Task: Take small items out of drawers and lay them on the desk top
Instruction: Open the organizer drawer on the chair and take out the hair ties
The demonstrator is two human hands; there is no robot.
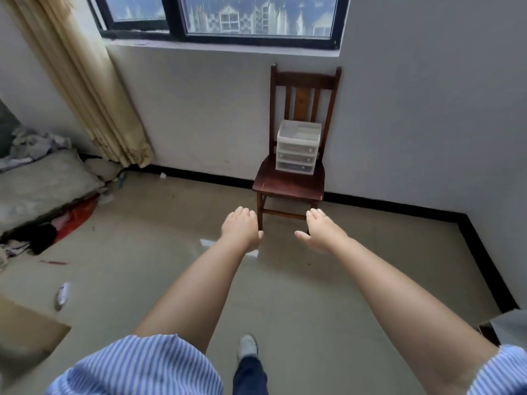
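A small white plastic drawer unit (298, 148) with three shut translucent drawers stands on the seat of a dark wooden chair (288, 183) against the far wall. Dark small items show dimly through the drawer fronts. My left hand (241, 228) and my right hand (319, 230) are stretched forward, palms down, in front of the chair and well short of the drawers. Both hands hold nothing. The left fingers curl downward; the right fingers are loosely spread.
A beige curtain (94, 92) hangs at the left under a window (222, 18). Bedding and clutter (42, 183) lie on the floor at the left. A cardboard box (25, 334) is at the near left. Tiled floor (313, 295) lies between me and the chair.
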